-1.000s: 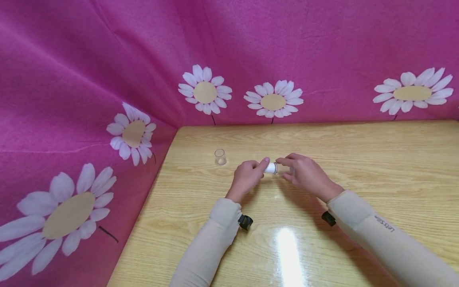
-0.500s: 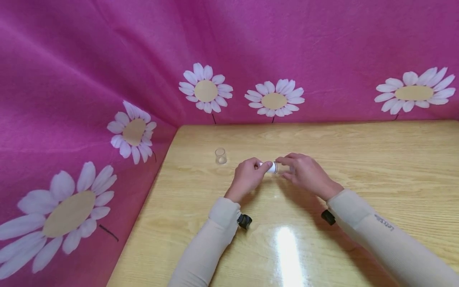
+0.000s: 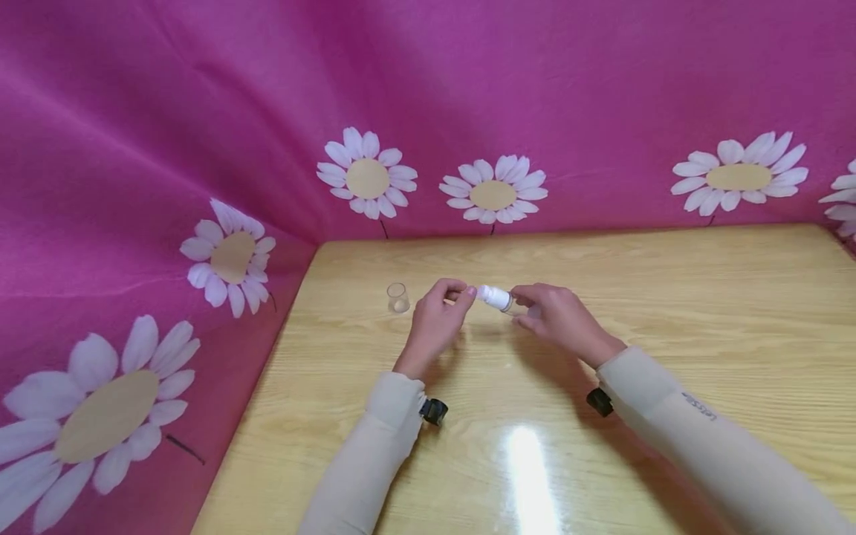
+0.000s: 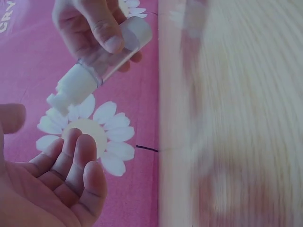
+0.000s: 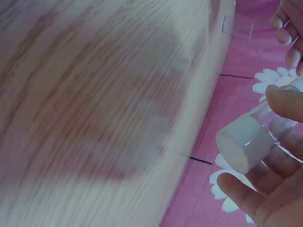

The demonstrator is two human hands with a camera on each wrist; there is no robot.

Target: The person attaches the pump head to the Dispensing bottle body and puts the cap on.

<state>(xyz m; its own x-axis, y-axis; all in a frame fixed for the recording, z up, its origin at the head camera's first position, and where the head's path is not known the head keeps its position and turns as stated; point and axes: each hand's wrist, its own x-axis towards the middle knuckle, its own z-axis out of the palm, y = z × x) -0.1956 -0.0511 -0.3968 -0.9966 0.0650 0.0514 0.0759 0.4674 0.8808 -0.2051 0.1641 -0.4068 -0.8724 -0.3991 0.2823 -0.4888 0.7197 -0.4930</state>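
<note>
Right hand (image 3: 565, 319) grips a clear pump bottle (image 4: 104, 65), tilted above the table (image 3: 669, 297), its white top (image 3: 495, 298) towards ten o'clock; left hand (image 3: 435, 323), fingers loosely bent, holds nothing. A slack right-hand grip could drop the smooth bottle; leftward knocks could topple the clear cap (image 3: 397, 299) at nine o'clock.

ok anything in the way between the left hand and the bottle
Nothing visible; only an open gap separates the left hand from the bottle, which the right hand grips. The clear cup stands on the left hand's other side.
</note>
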